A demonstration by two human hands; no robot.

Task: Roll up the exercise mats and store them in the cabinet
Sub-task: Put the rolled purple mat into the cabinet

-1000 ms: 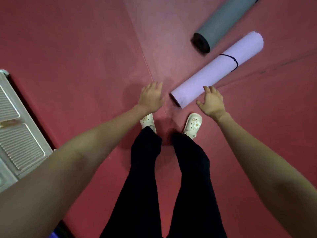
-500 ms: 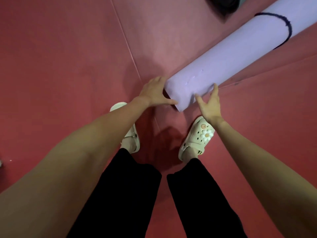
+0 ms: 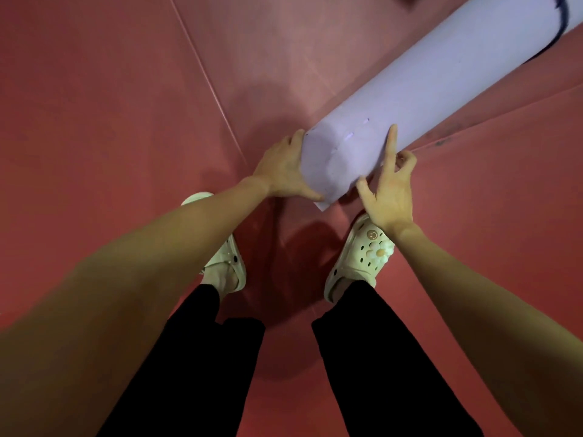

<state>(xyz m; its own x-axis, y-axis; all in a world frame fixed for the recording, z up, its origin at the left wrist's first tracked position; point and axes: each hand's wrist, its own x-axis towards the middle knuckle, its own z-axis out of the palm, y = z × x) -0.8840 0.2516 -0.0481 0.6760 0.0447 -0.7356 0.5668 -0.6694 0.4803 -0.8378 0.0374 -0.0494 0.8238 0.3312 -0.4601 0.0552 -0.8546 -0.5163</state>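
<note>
A rolled-up lilac exercise mat (image 3: pixel 435 80) runs from the centre to the top right, with a thin black strap around it near the top right corner. My left hand (image 3: pixel 284 171) clasps the left side of its near end. On the right side of that end my right hand (image 3: pixel 389 190) presses against the roll, index finger stretched up along it, the other fingers curled under its edge. The near end is lifted a little off the floor. The mat's far end is out of frame.
Red floor mats (image 3: pixel 110 121) with seams cover the ground all around. My two feet in cream clogs (image 3: pixel 362 257) stand just below the mat's near end. A dark shape shows at the very top edge, cut off.
My view has dropped closer to the lilac mat. Both hands went from reaching beside its near end to gripping it, and the end has lifted slightly. The grey rolled mat has left the frame.
</note>
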